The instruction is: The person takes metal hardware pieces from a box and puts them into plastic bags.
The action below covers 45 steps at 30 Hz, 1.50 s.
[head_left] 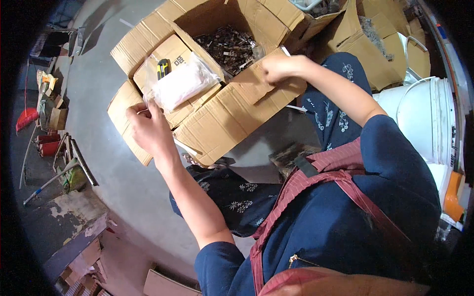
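An open cardboard box [207, 130] stands in front of my knees, its flaps folded out. Inside lies a heap of small dark and silvery parts [228, 47], too small to name. A smaller carton [163, 52] beside the heap carries a clear plastic bag with white contents [185, 84] and a yellow and black utility knife [163, 69]. My left hand [147, 126] is closed in a pinch by the bag's near left corner; what its fingers hold is hidden. My right hand [281, 68] is curled over a brown cardboard piece [251, 88] at the box's right side, its fingertips hidden.
At the right stand another open carton [365, 64] and a large white bucket [419, 116]. An orange object [453, 197] sits below the bucket. Along the left lie a red dustpan-like piece [27, 117], a blue-tipped pole [49, 185] and other clutter.
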Motion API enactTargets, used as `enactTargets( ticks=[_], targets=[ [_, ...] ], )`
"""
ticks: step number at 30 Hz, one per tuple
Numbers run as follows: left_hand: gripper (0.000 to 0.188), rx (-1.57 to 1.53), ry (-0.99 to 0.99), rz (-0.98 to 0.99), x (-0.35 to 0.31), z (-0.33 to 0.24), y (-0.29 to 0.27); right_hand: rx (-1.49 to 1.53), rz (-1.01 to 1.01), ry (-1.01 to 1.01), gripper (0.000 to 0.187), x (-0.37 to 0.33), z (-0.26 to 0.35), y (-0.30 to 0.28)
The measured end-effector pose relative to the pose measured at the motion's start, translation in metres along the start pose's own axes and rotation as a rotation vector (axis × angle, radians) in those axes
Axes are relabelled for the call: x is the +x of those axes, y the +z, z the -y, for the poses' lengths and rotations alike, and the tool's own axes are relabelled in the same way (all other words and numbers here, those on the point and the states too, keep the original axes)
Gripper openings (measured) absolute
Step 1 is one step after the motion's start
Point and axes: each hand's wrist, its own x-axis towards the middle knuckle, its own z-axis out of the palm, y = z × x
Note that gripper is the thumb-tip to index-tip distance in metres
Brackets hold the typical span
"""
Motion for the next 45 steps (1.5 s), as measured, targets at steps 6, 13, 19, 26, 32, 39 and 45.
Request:
enactTargets(
  ticks=[6,13,19,26,32,39,45],
  targets=[
    [0.02,-0.07,0.048,0.068,-0.004,0.002,0.01,0.904,0.234,0.31,0.027,0.046,-0.043,0.015],
    [0.025,0.133,0.013,0.149,-0.001,0.01,0.01,0.208,-0.217,-0.03,0.028,0.098,0.001,-0.016],
    [0.023,0.118,0.009,0.14,0.006,0.002,0.038,-0.408,-0.463,-0.031,0.017,0.19,-0.052,0.0],
    [0.022,0.251,-0.059,0.13,0.013,0.024,0.026,-0.216,-0.819,-0.104,0.016,0.154,-0.025,-0.016],
    [0.024,0.231,-0.062,0.114,0.009,0.027,0.022,0.21,-0.913,-0.665,0.011,0.026,0.032,-0.091],
    [0.025,0.274,-0.069,0.121,0.013,0.045,0.02,0.178,-0.108,-0.827,0.015,0.04,0.126,-0.08],
    [0.026,0.215,-0.08,0.074,0.016,0.045,0.023,0.034,-0.635,-0.885,0.026,0.105,0.119,0.004]
  ],
)
